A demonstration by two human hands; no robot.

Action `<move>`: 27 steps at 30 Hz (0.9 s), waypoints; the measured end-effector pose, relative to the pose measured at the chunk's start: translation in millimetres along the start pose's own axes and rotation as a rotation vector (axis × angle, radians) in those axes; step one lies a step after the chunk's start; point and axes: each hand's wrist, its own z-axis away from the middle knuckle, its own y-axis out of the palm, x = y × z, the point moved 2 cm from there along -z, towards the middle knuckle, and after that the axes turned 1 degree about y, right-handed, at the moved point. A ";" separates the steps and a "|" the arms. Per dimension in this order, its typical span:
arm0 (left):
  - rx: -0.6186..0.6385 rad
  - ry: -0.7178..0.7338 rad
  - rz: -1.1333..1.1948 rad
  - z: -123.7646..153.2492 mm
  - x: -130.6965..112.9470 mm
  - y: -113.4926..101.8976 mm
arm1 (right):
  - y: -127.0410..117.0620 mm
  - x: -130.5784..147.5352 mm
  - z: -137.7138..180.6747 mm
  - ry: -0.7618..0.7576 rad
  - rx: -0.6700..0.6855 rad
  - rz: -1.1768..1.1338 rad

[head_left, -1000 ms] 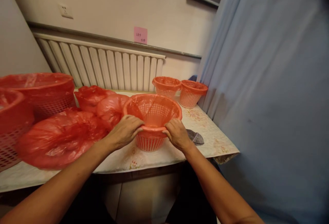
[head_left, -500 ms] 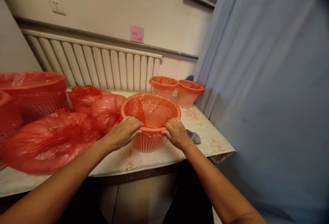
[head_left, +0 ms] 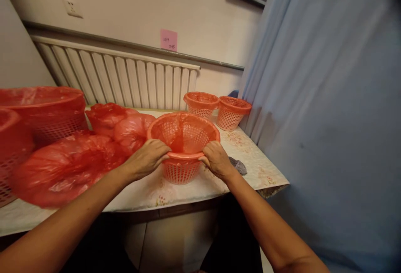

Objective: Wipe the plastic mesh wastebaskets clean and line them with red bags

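An orange mesh basket stands on the table's front part, lined with a thin red plastic bag. My left hand grips the near left of its rim, fingers curled over the bag's edge. My right hand grips the near right of the rim the same way. Both hands press the bag's edge down around the rim.
Puffed red bags lie left of the basket, with larger lined baskets beyond. Two small lined baskets stand at the back right. A grey cloth lies on the flowered table. A blue curtain hangs right; a radiator behind.
The bag inside the basket has shifted, with a fold now standing near the middle. Both hands stay on the rim, moved only slightly.
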 end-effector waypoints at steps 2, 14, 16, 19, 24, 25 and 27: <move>-0.001 0.003 -0.015 -6.6 -14.2 5.6 | 2.6 13.8 -3.5 0.014 -0.008 0.026; -0.017 0.024 -0.127 4.2 4.8 6.4 | -5.8 -7.9 2.2 0.005 0.044 -0.058; -0.036 0.016 -0.092 5.0 7.6 5.8 | -8.4 -7.9 2.4 0.016 0.058 -0.063; -0.055 -0.008 -0.051 6.4 6.7 5.8 | -11.3 0.8 -0.4 0.017 0.081 -0.045; -0.176 -0.060 -0.044 14.9 8.9 10.0 | -7.6 9.2 -5.9 0.018 0.109 0.033; -0.213 -0.087 -0.048 17.3 9.8 11.7 | -6.1 9.3 -7.0 0.023 0.114 0.048; -0.305 -0.160 -0.062 23.2 10.5 15.1 | -3.9 9.1 -9.4 0.035 0.120 0.065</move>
